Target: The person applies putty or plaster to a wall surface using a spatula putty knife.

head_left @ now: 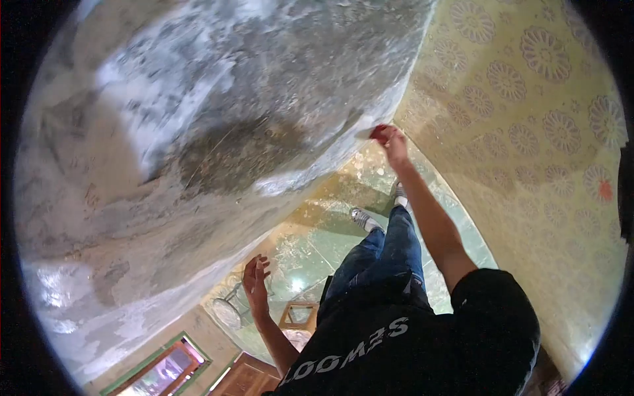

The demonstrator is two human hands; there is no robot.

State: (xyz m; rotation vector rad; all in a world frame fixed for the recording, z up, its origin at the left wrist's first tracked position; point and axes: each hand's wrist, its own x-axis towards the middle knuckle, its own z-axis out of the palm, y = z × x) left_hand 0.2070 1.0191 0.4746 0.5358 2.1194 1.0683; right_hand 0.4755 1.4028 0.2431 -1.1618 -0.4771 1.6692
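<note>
My right hand [395, 143] is closed around a small red-handled tool [379, 132] that looks like a scraper. Its pale end points toward the grey plastered wall [251, 125], close to the corner where this wall meets the yellow patterned one. Motion blurs the hand a little, and the fingers cover most of the handle. Lower down on the left, my left hand [255, 280] hangs in the air near the same wall, fingers loosely bent and apart, holding nothing.
A yellow wall [522, 125] with flower-like prints rises on the right. My shoes [362, 218] stand on a greenish, spattered floor [317, 244]. Behind my left arm are a round-topped metal stand [226, 313] and a wooden-framed piece [298, 315]. A green-edged window [162, 371] and a wooden door [246, 377] appear at the bottom.
</note>
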